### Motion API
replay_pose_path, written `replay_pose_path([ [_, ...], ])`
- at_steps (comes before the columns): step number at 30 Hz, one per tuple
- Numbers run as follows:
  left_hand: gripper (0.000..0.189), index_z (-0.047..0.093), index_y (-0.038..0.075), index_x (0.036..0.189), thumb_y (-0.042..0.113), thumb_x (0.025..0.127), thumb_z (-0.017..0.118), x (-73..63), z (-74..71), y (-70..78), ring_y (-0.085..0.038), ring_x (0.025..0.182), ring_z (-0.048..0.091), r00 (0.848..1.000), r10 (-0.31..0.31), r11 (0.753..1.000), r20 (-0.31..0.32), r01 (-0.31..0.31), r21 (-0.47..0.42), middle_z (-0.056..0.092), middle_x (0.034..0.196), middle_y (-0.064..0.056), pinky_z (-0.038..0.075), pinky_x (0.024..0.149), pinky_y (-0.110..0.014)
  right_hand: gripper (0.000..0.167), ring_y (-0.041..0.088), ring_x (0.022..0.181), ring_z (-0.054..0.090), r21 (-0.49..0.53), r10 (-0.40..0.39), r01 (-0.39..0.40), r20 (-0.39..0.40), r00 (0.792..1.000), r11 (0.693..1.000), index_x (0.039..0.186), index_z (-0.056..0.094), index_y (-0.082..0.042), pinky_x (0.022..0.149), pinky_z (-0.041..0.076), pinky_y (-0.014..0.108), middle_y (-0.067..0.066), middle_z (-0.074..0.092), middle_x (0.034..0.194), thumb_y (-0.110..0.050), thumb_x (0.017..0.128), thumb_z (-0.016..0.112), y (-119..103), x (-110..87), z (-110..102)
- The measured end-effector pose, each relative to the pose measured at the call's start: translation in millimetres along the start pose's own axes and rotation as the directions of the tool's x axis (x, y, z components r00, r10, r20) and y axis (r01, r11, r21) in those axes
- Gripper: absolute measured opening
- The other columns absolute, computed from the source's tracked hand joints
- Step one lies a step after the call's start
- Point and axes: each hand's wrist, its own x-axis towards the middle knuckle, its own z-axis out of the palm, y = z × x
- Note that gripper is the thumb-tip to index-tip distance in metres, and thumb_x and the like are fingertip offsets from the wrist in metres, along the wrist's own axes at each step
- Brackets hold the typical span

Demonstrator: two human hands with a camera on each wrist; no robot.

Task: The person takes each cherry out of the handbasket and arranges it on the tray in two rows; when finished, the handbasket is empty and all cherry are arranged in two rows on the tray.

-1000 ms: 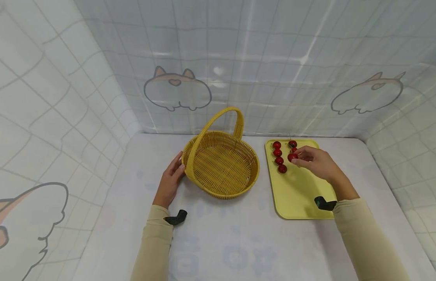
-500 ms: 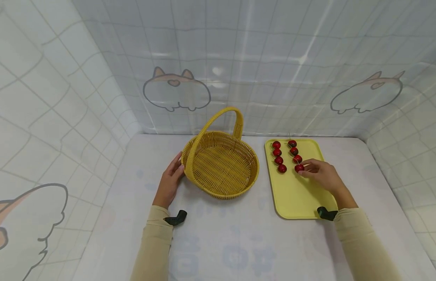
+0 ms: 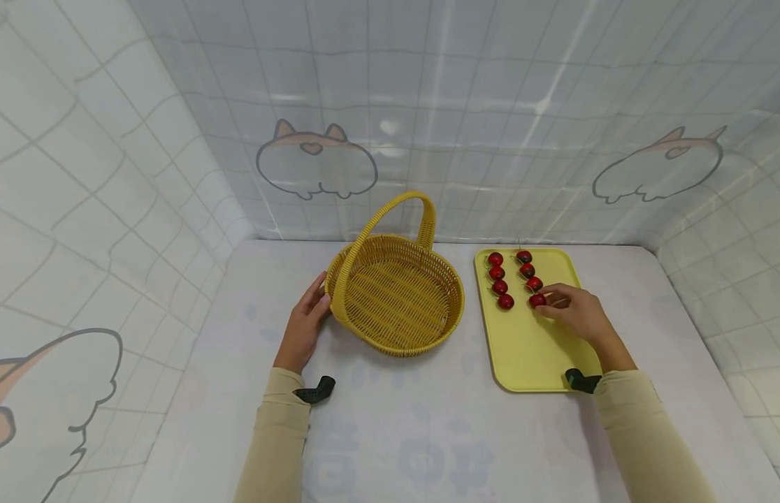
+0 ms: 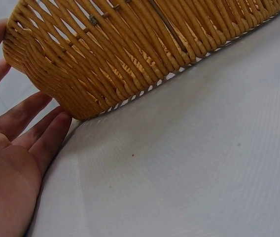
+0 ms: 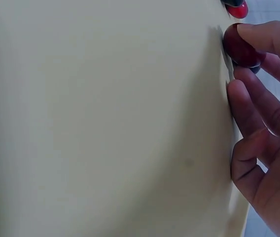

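Observation:
My left hand (image 3: 305, 327) rests against the left outer side of a round yellow wicker basket (image 3: 402, 353), its extended fingers (image 4: 53, 133) touching the woven wall (image 4: 105, 59). The basket has a tall arched handle (image 3: 396, 202) and nothing inside. My right hand (image 3: 575, 312) pinches a dark red cherry (image 3: 537, 300) between thumb and fingers, low over a yellow tray (image 3: 522, 356). In the right wrist view the cherry (image 5: 241, 47) sits at the fingertips, close to the tray surface. It stands at the near end of a column of cherries (image 3: 527, 271).
Another column of several cherries (image 3: 500, 287) lies along the tray's left side. The basket stands left of the tray on a white table cloth (image 3: 390, 433). A white gridded curtain (image 3: 490, 140) with cartoon drawings surrounds the table at the back and sides.
My right hand has brought the cherry down and toward me to the near end of the right column, and has stayed there for the last half second. The left hand and basket have not moved.

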Motion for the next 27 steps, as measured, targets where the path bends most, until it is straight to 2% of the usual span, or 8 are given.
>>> replay_pose_path([
  [6,0.052,0.041,0.041,0.155,0.035,0.106,0.057,0.6,0.1,0.0,-0.014,0.142,0.047,1.0,-0.009,1.0,0.0,0.009,-0.009,0.045,0.158,-0.002,0.042,0.113,-0.019,0.05,0.039,0.105,0.07,0.017,0.023,-0.023,-0.002,1.0,1.0,0.13,0.064,-0.007,0.076,0.056,0.031,0.021,0.071,0.115,-0.039,0.093,0.075,0.3,1.1,0.4],
  [16,0.055,0.041,0.042,0.155,0.042,0.103,0.059,0.3,0.6,0.5,-0.015,0.144,0.046,1.0,-0.004,1.0,0.001,0.004,-0.01,0.044,0.159,-0.002,0.042,0.113,-0.019,0.051,0.039,0.108,0.069,0.02,0.066,-0.066,-0.018,0.998,0.998,0.128,0.064,-0.006,0.075,0.054,0.029,0.02,0.071,0.117,-0.041,0.093,0.074,1.5,1.6,0.3],
  [27,0.055,0.041,0.042,0.155,0.043,0.103,0.06,0.4,0.3,0.8,-0.014,0.143,0.047,1.0,-0.004,1.0,0.001,0.004,-0.011,0.045,0.158,-0.001,0.043,0.112,-0.018,0.054,0.04,0.108,0.069,0.037,0.066,-0.064,-0.039,0.997,0.997,0.131,0.063,-0.004,0.073,0.054,0.027,0.021,0.071,0.118,-0.042,0.094,0.073,3.8,-2.0,-3.8],
])
